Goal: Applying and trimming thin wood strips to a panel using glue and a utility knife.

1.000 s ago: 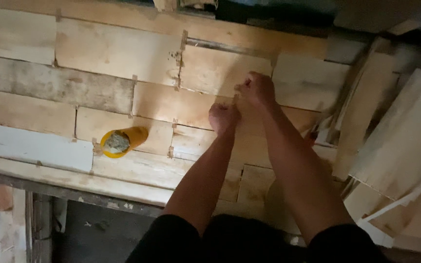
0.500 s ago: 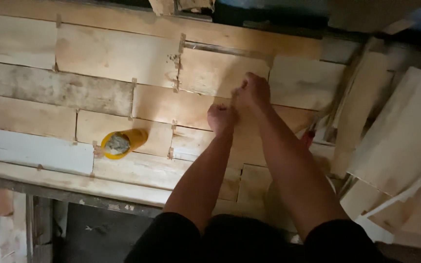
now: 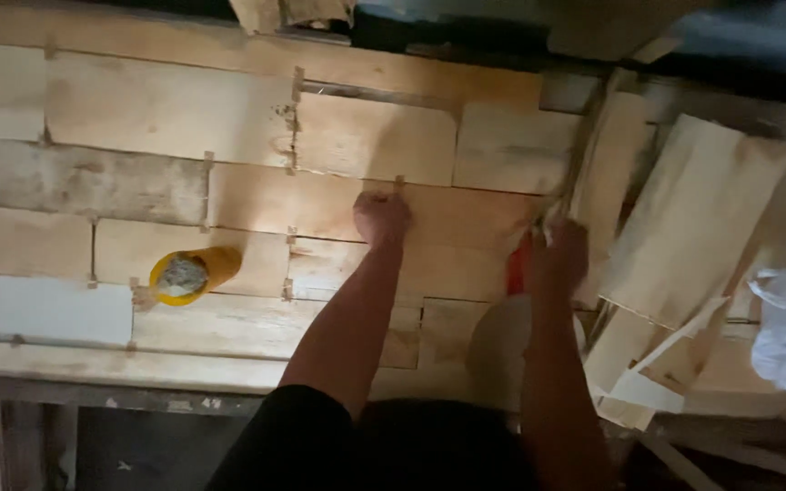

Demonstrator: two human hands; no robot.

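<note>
A: Which step is this?
B: Piecing thin wood sheets into one panel, I'd judge. The left hand is closed into a loose fist, knuckles pressed on a seam of the patchwork panel, right by a small strip of tape that bridges two pieces

A: And the other hand?
B: The right hand is off the panel's right edge, fingers curled round the edge of a loose veneer sheet that stands at a tilt against the stack of offcuts. Something red shows just beside that hand, on the side nearer the panel; I cannot tell what it is

A: Where's the tape?
B: The yellow tape roll lies on the panel, well to the left of the pressing fist, near the panel's front edge

A: What does the next move call for?
B: As I read it, the gripped sheet would need to come clear of the stack and lie flat against the panel's right edge, butted tight to the neighbouring piece. The roll is out of easy reach, so one hand would have to cross the panel for it while the other keeps the joint shut
</note>
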